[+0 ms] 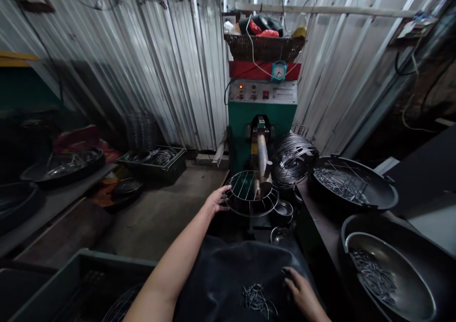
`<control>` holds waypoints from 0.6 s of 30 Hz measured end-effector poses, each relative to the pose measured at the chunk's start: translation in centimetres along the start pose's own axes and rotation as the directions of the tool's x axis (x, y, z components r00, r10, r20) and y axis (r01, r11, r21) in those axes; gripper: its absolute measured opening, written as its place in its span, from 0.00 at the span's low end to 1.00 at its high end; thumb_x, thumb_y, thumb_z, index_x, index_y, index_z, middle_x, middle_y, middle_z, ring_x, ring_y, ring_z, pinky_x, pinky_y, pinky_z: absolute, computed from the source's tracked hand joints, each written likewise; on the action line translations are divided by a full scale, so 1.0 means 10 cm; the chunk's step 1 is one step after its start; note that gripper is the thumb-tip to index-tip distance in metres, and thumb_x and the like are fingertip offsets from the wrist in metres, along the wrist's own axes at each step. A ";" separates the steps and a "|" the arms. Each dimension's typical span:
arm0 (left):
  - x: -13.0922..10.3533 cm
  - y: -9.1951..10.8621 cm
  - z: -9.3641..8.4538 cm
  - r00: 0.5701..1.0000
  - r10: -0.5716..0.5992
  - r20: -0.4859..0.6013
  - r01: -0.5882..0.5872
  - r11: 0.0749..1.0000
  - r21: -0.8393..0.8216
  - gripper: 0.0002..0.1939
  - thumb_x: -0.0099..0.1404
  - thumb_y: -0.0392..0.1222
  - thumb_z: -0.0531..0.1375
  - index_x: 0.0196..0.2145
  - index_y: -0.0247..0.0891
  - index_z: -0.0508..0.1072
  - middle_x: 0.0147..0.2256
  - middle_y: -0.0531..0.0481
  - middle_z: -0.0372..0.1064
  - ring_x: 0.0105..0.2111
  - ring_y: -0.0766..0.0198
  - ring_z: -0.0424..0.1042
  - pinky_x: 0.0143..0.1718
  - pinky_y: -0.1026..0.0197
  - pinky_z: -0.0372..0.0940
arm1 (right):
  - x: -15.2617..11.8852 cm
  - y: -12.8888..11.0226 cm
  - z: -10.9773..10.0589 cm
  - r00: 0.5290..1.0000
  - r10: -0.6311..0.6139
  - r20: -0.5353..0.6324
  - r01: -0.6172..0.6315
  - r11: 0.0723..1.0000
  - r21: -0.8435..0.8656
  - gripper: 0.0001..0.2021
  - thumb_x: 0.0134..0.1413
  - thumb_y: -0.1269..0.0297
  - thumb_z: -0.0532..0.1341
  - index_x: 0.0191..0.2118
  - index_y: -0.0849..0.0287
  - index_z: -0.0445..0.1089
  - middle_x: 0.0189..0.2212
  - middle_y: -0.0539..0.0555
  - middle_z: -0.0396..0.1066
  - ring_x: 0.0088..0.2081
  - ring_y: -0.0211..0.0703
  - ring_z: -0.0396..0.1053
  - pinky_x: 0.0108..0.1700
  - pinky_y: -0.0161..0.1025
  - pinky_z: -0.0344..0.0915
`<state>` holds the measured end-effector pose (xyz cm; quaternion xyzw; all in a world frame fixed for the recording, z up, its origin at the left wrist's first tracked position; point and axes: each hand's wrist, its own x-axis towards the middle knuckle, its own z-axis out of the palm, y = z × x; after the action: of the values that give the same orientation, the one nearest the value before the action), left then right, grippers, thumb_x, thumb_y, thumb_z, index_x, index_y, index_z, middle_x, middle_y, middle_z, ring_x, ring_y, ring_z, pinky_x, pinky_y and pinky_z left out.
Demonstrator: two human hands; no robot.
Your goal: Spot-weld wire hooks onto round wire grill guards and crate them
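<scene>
My left hand [216, 201] is closed on the left rim of a round wire rack [245, 213], two rings joined by short spokes, with straight bars across the upper ring. The rack lies level at the electrode arm [262, 158] of a green spot welder [237, 122]. My right hand [297, 286] is over the dark apron [221, 274] on my lap, fingers curled together at the tips; a small dark bit shows there, too small to name. Left of that hand, a small heap of short bent wires [257, 299] rests on the apron.
Large black pans [395, 196] with wire pieces stand at the right, beside a wire bundle [294, 160]. Small metal bowls [283, 209] sit under the welder arm. A green crate [89, 255] is at the lower left; another crate [178, 167] with wire parts stands by the wall.
</scene>
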<state>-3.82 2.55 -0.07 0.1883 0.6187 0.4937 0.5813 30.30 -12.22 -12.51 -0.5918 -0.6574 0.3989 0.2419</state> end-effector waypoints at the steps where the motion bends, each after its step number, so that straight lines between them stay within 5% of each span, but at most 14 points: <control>1: -0.02 -0.03 0.01 1.000 -0.012 0.001 0.012 1.000 -0.003 0.21 0.45 0.49 0.65 0.36 0.38 0.67 0.46 0.38 0.60 0.43 0.51 0.63 0.38 0.42 0.64 | 0.00 0.01 -0.01 0.999 -0.001 -0.050 0.001 1.000 0.000 0.19 0.46 0.56 0.53 0.41 0.58 0.72 0.37 0.56 0.75 0.40 0.47 0.72 0.42 0.37 0.67; 6: -0.08 -0.11 -0.01 0.998 -0.060 -0.009 0.060 0.998 -0.020 0.21 0.44 0.47 0.65 0.36 0.39 0.67 0.44 0.41 0.61 0.40 0.56 0.64 0.38 0.45 0.65 | -0.01 0.10 -0.03 0.984 -0.012 -0.176 0.004 0.999 -0.048 0.14 0.46 0.56 0.52 0.35 0.56 0.69 0.28 0.55 0.75 0.33 0.45 0.73 0.36 0.36 0.68; 15: 0.16 0.11 0.08 0.993 -0.104 -0.056 0.110 0.985 0.135 0.12 0.49 0.45 0.62 0.29 0.38 0.66 0.27 0.51 0.60 0.26 0.64 0.63 0.37 0.45 0.64 | -0.09 0.28 0.11 0.972 -0.125 -0.201 0.095 0.984 -0.150 0.16 0.46 0.57 0.51 0.40 0.58 0.67 0.31 0.59 0.75 0.34 0.50 0.74 0.36 0.41 0.69; 18: 0.19 0.13 0.08 0.992 -0.117 -0.042 0.123 0.978 0.166 0.10 0.49 0.43 0.62 0.28 0.38 0.66 0.26 0.52 0.60 0.25 0.65 0.63 0.38 0.45 0.64 | -0.13 0.21 0.07 0.982 -0.152 -0.112 0.135 0.979 -0.150 0.14 0.48 0.59 0.52 0.39 0.56 0.66 0.32 0.58 0.75 0.34 0.48 0.73 0.37 0.39 0.68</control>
<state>-4.03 4.95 0.14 0.1913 0.6777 0.4065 0.5821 31.19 -13.70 -14.40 -0.5819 -0.7090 0.2954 0.2672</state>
